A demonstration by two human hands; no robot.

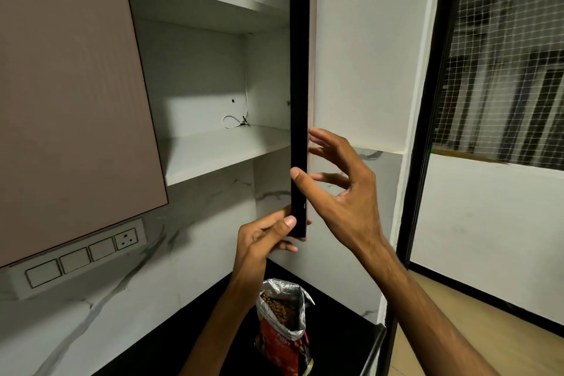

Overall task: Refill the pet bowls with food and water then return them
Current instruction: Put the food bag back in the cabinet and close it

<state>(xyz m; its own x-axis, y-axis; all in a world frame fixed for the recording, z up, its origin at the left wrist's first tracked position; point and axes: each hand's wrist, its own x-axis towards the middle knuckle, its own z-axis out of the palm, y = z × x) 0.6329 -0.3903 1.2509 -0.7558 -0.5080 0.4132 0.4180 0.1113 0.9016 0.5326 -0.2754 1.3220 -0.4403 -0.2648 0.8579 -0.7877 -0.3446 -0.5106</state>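
Left hand [268, 235] pinches the bottom corner of the open cabinet door [298, 85]; right hand [341, 180], fingers spread, thumb resting on the door's edge. Opened food bag [282, 323] stands on the counter [335, 308] below. No bowls visible; refilling apparently remains.

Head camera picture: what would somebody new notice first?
Both hands meet at the black edge of the open cupboard door in the middle: the left hand pinches its bottom corner, the right hand touches it higher up. Below, an open bag of pet food stands on the black counter.
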